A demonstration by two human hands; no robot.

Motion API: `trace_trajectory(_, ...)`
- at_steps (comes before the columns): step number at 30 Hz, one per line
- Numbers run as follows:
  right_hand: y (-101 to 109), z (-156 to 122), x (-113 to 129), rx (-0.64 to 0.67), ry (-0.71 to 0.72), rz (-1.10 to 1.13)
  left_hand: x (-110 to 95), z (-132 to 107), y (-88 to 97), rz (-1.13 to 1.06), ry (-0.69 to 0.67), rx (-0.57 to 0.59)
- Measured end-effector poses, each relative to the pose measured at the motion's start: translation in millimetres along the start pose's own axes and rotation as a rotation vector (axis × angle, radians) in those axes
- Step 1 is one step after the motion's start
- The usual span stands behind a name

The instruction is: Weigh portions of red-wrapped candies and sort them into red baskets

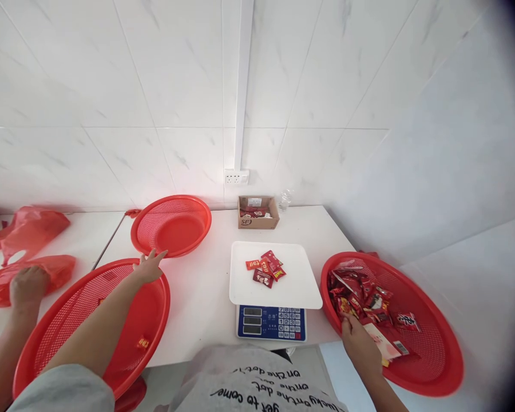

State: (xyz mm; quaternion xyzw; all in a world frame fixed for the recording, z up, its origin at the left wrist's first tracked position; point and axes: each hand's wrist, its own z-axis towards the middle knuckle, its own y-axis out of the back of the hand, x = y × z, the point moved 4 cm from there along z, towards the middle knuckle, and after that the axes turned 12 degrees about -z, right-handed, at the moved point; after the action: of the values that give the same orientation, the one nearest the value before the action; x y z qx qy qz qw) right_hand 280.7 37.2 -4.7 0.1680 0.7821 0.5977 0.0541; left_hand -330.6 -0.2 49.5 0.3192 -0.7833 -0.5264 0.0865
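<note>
My left hand [149,267] stretches across the near left red basket [163,320], fingers spread, at the near rim of the far red basket [206,220]. Whether its fingertips touch that rim I cannot tell. A small red packet [142,343] lies in the near basket. My right hand [363,346] reaches over the side of the right red basket [448,360], fingers curled in among snack packets [360,292]. What they grip is hidden. Beside it lies a pink-and-white packet [381,341]. Several small red packets [264,268] rest on the white scale pan [300,286].
The scale's blue keypad [271,323] faces me. Behind the scale stand a cardboard box [258,220] of packets and a clear plastic item [285,199]. At far left, another person's hand [30,286] is on a red plastic bag [62,274]. A tiled wall [189,154] bounds the table.
</note>
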Motion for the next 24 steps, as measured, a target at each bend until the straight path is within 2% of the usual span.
trace_trajectory(3, -1, 1, -1, -0.001, 0.015, -0.01, -8, 0, -9.1, -0.057, -0.039, 0.037)
trace_trajectory(9, -5, 6, -5, -0.02, 0.058, 0.015, -13, 5, -21.1, -0.104, -0.003, -0.123)
trace_trajectory(13, -3, 6, -6, -0.047, 0.08, 0.017, -7, 2, -19.6, -0.092, -0.026, -0.152)
trace_trajectory(18, -6, 7, -6, -0.134, 0.146, 0.043, 3, -1, -17.2, -0.002, -0.183, -0.176)
trace_trajectory(21, -8, 8, -6, -0.179, 0.227, 0.02, 0, -2, -17.1, 0.072, -0.222, -0.207)
trace_trajectory(24, -8, 7, -5, -0.172, 0.299, -0.02, -13, -4, -17.8, 0.104, -0.213, -0.207)
